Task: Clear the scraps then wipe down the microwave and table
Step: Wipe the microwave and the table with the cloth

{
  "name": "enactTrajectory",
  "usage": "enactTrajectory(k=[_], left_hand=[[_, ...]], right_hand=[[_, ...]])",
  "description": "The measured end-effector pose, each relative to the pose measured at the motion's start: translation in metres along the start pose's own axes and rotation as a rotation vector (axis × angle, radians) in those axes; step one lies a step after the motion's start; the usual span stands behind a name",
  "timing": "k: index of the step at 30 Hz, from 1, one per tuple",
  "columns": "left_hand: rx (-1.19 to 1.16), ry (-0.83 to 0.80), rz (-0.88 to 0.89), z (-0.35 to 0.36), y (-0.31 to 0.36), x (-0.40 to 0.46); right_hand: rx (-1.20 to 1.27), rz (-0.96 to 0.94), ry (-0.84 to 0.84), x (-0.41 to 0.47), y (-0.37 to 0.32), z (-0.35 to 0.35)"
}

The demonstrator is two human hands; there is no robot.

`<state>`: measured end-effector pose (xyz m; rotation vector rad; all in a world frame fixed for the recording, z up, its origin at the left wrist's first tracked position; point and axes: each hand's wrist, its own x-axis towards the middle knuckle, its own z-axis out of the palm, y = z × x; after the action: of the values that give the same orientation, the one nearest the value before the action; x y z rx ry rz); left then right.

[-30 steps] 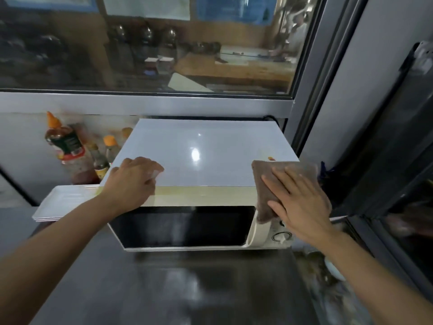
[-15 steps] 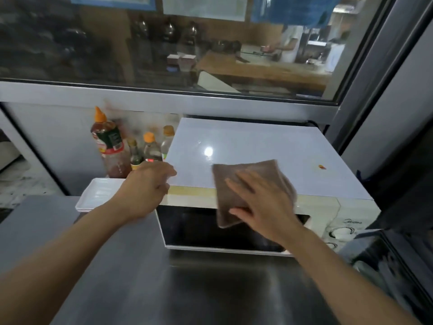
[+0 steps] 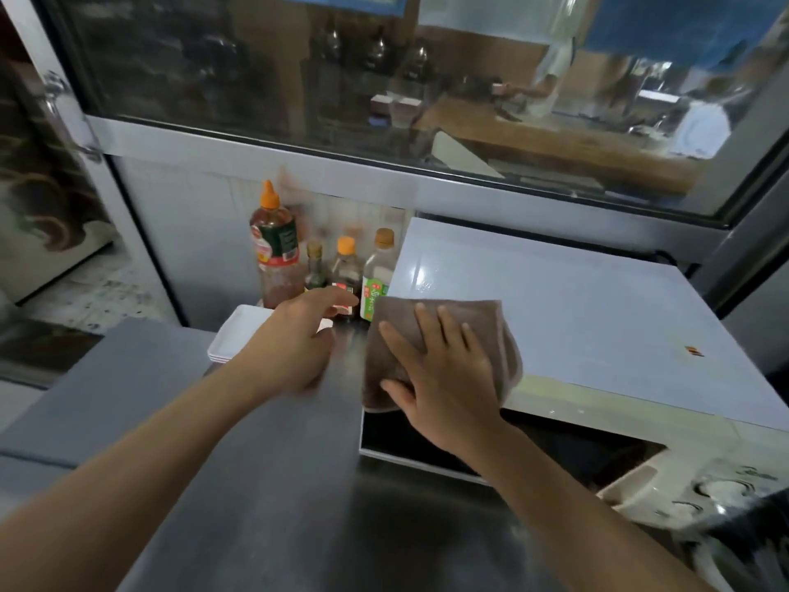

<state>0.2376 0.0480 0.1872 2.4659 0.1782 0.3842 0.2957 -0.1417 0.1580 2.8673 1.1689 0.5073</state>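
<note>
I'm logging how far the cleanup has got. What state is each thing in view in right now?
Microwave: door closed, a small red-orange spot on its top.
Brown cloth: draped over the microwave's front left corner, pressed flat by the right hand.
Left hand: relaxed, blurred, holding nothing.
Sauce bottles: upright, capped.
White trays: stacked on the table.

Dim, motion-blurred, edges warped
</note>
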Motion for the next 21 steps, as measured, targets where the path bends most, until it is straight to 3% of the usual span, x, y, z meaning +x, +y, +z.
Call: enactTrajectory(k=[6,14,21], left_hand=[[0.014,-0.005,0.023,-0.012,-0.012,0.000],[0.000,-0.090,0.088,-0.010,-0.014,0.029],[0.006,-0.067,0.102,-0.007,-0.014,0.062]], right_hand=[[0.057,-0.057,-0.097,0.032,-0.029,-0.005],[0.231,-0.029,-0.146,0.000,-0.027,-0.009],[0.282,0.017,-0.250,0.079,0.015,0.014]])
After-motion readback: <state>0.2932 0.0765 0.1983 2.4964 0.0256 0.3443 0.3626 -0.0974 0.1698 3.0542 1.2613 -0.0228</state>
